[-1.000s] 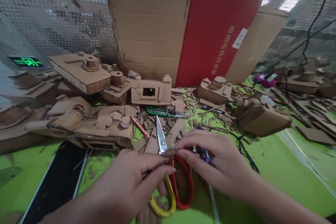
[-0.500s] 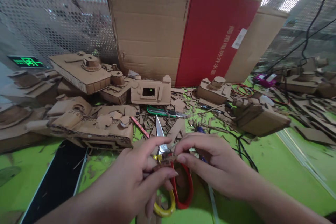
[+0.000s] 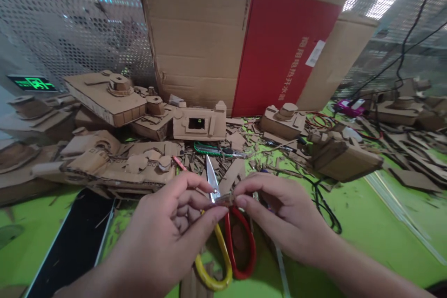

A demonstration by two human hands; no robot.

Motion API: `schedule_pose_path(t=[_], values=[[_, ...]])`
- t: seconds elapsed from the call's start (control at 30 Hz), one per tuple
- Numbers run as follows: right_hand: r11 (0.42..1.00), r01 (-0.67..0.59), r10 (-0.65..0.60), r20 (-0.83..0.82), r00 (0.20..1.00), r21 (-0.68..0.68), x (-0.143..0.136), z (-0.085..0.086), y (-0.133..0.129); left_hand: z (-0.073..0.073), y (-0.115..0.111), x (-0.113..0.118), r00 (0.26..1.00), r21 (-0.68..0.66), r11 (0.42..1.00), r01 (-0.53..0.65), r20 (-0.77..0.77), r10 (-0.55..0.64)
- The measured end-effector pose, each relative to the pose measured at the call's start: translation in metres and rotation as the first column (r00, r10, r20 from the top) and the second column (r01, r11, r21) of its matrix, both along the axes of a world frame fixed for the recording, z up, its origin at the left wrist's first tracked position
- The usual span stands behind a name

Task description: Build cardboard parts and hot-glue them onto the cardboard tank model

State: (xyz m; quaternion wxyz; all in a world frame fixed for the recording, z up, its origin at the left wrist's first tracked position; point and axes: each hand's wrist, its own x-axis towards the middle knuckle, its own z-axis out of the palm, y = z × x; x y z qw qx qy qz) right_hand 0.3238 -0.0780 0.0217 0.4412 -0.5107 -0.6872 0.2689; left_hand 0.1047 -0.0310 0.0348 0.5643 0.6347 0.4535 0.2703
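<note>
Between the fingertips of both hands is a small strip of cardboard (image 3: 225, 199), held above the table. My left hand (image 3: 178, 223) pinches its left end between thumb and forefinger, the other fingers curled. At the right end, my right hand (image 3: 282, 216) grips it with thumb and forefinger. Below and behind the strip lies a pair of scissors (image 3: 241, 270) with one yellow and one red handle, blades pointing away from me and partly covered by my fingers. Past the blades rests a green utility knife (image 3: 213, 149) among cardboard scraps.
Several cardboard models (image 3: 122, 163) stand left, with a small one (image 3: 284, 118) and a tilted one (image 3: 345, 158) right. A large cardboard sheet with a red panel (image 3: 279, 46) rises behind. A black phone-like slab (image 3: 70, 247) lies left; clear glue sticks (image 3: 401, 209) and black cable (image 3: 328, 209) lie right.
My left hand has shifted its hold, its fingers drawing back left and uncovering more of the yellow scissor handle. My right hand keeps its pinch on the strip.
</note>
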Motion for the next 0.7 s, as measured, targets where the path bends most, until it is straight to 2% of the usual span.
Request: schedule_pose_path(t=[0.07, 0.23, 0.57, 0.7], values=[[0.999, 0.023, -0.023, 0.013, 1.000, 0.030, 0.0002, -0.0002, 0.0003, 0.0009, 0.0015, 0.0001, 0.999, 0.023, 0.999, -0.031, 0.012, 0.031], [0.993, -0.041, 0.033, 0.068, 0.997, 0.109, 0.0006, -0.0014, 0.0022, 0.0013, 0.0017, -0.0006, 0.999, 0.028, 0.999, -0.040, -0.020, 0.040], [0.987, -0.108, 0.100, 0.065, 0.993, 0.122, -0.0013, -0.0016, 0.0016, -0.0048, 0.0026, -0.0013, 0.997, 0.152, 0.988, -0.036, -0.055, 0.045], [0.983, -0.097, 0.092, 0.043, 0.995, 0.154, -0.0022, -0.0029, 0.0025, -0.0034, 0.0024, 0.0013, 0.999, 0.133, 0.991, -0.031, -0.011, 0.032]])
